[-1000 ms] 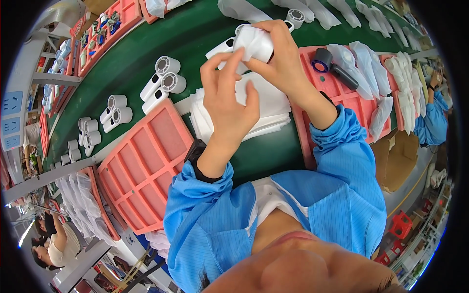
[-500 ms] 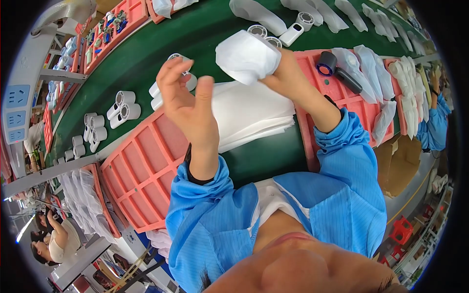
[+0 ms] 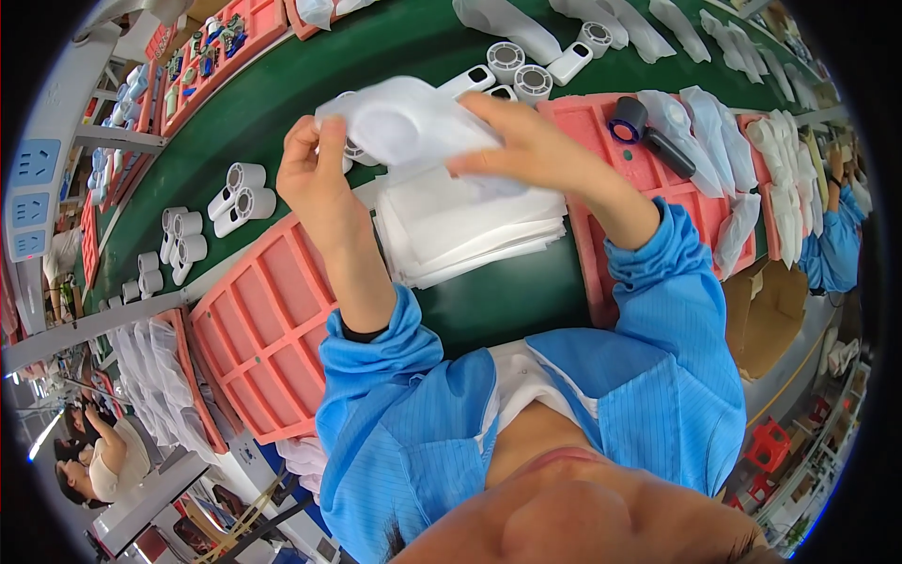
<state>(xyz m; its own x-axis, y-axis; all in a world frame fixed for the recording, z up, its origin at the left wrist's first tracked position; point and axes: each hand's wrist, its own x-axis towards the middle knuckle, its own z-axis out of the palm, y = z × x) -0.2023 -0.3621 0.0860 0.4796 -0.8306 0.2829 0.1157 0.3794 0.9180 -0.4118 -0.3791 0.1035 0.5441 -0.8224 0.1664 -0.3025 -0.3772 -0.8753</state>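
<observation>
A white translucent bag hangs stretched above a stack of thin white sheets or bags. The round outline of something shows through its left part. My left hand is closed, its thumb and curled fingers pinching the bag's left end. At the bag's right end is my right hand, thumb and fingers apart and slightly smeared, the bag's edge between or behind them. Just beyond the bag lie white handheld devices with round ringed heads; another is partly hidden behind the bag by my left hand.
A pink compartment tray lies left of the stack. On the right, another pink tray carries a dark device and wrapped pieces. More white devices stand on the green belt. Near the right rim, another person's blue sleeve shows.
The bag has moved left and is now stretched between both hands. My left hand has gone from open to pinching its end. My right hand's fingers have spread.
</observation>
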